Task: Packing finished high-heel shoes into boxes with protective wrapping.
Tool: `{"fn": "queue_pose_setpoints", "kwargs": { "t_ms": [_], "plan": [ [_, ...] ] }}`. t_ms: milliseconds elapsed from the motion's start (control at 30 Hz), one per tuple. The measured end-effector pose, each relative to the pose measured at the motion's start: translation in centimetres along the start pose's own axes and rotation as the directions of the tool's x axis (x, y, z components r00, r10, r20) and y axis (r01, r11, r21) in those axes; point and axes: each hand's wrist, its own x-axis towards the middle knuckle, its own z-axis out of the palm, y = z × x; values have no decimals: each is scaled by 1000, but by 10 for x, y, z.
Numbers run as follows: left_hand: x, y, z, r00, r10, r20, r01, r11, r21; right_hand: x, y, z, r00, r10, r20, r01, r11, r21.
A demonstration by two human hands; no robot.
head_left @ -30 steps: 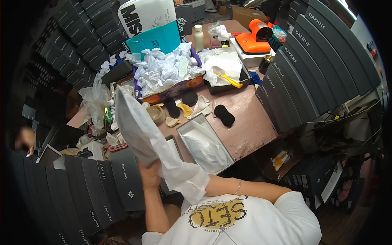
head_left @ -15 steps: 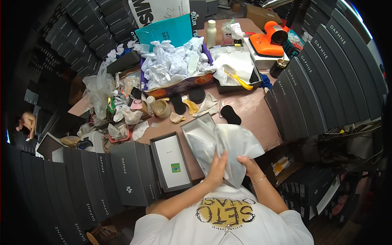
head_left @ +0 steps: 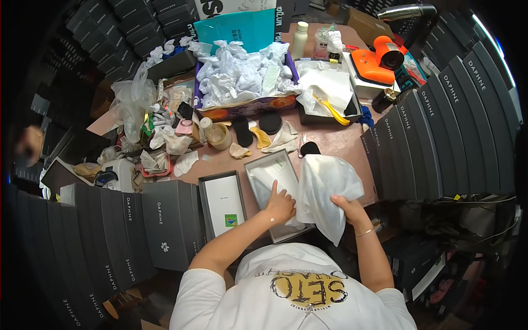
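My right hand (head_left: pixel 349 210) grips the edge of a whitish translucent bag (head_left: pixel 329 187), with a darker shape showing faintly inside; what it is cannot be made out. The bag is lifted at the right side of an open grey shoebox (head_left: pixel 291 169). Over that box is my left hand (head_left: pixel 281 207), fingers apart, one pointing upward, with nothing visible in it. Beneath it, pale wrapping (head_left: pixel 263 187) lies in the box, partly hidden by the hand. Left of the box rests a grey lid (head_left: pixel 220 193), its white inside facing up with a small colourful sticker.
Stacks of dark shoeboxes (head_left: pixel 440 132) rise at right, with more boxes (head_left: pixel 168 220) at left. A carton of crumpled white paper (head_left: pixel 242 74) stands at the back. Beyond the shoebox are a jar (head_left: pixel 219 136), black pads (head_left: pixel 270 122), cloths, a yellow-handled tool (head_left: pixel 331 111) and an orange device (head_left: pixel 374 65).
My left hand has let go of the bag and moved left over the shoebox. My right hand has carried the bag slightly right, and it now hangs more over the black pad.
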Motion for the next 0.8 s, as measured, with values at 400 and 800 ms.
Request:
{"fn": "queue_pose_setpoints", "kwargs": {
  "t_ms": [400, 800],
  "plan": [
    [-98, -25, 79, 451, -584, -675, 56, 773, -631, 86, 81, 90, 886, -317, 340, 365, 23, -931],
    [-193, 9, 35, 903, -374, -212, -365, -407, -837, 2, 12, 72, 928, -296, 225, 372, 777, -508]
  ]
}}
